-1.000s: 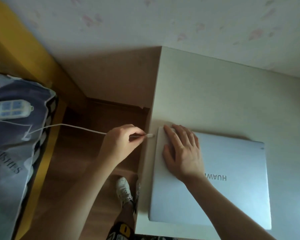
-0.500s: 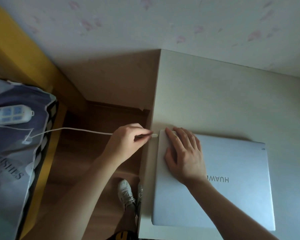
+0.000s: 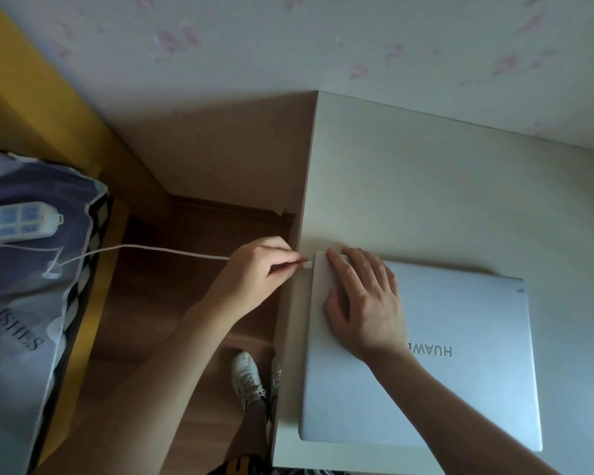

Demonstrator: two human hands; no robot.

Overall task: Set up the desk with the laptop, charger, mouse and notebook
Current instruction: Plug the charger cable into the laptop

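A silver laptop (image 3: 443,365) lies closed on the white desk (image 3: 426,186), near its left edge. My right hand (image 3: 364,303) rests flat on the lid's far left corner, fingers straight. My left hand (image 3: 258,272) pinches the plug end of the white charger cable (image 3: 165,250), holding the plug tip (image 3: 307,265) against the laptop's left side. The cable runs left across the gap to the bed, toward a white power strip (image 3: 18,222). No mouse or notebook is in view.
A bed with a grey-blue printed pillow (image 3: 21,303) and yellow frame (image 3: 31,97) stands at the left. Between bed and desk is wooden floor (image 3: 172,320), where my white shoes (image 3: 247,378) stand. A pale wall (image 3: 288,46) runs behind.
My left hand has carried the plug rightward from just short of the laptop until it meets the laptop's left side. My right hand has stayed on the lid.
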